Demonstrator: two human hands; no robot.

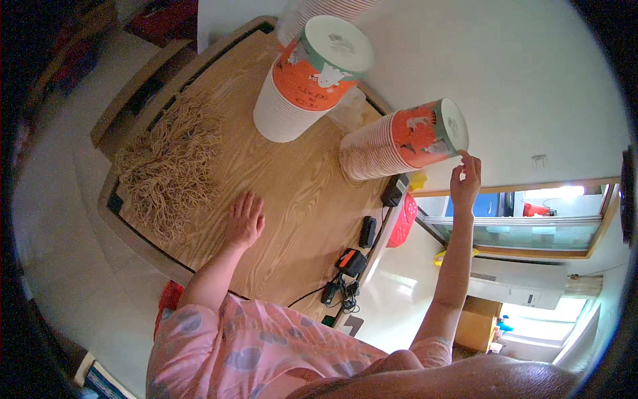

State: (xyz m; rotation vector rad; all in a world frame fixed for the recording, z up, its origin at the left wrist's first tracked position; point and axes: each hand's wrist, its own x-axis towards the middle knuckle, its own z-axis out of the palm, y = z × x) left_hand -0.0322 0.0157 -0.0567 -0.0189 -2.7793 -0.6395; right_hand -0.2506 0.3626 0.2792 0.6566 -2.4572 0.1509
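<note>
The person's right hand (467, 176) is raised beside the right-hand stack of paper cups (415, 139), its fingers bent and a fingertip at the rim of the topmost upturned base. Whether thumb and finger truly pinch that rim, one cannot tell at this angle. This stack stands upside down near the right end of the worktop's far edge, by the wall (505, 73); its white rims are nested below a red and green printed cup.

A larger-looking upturned stack (312, 80) of the same pattern stands along the far edge, nearer the far left corner, with a further stack (332, 9) behind it, cut off by the view.

The left hand (244, 219) lies palm down on the wood-grain worktop (286, 193), fingers loosely extended and holding nothing. Just beside it, a heap of beige strands (169, 169) spreads along the left edge to the near left corner.

Along the right edge sit a black adapter (393, 193), a black case (368, 231), a black and orange device (351, 262) and, by the near right corner, a tangled black cable (348, 292).
</note>
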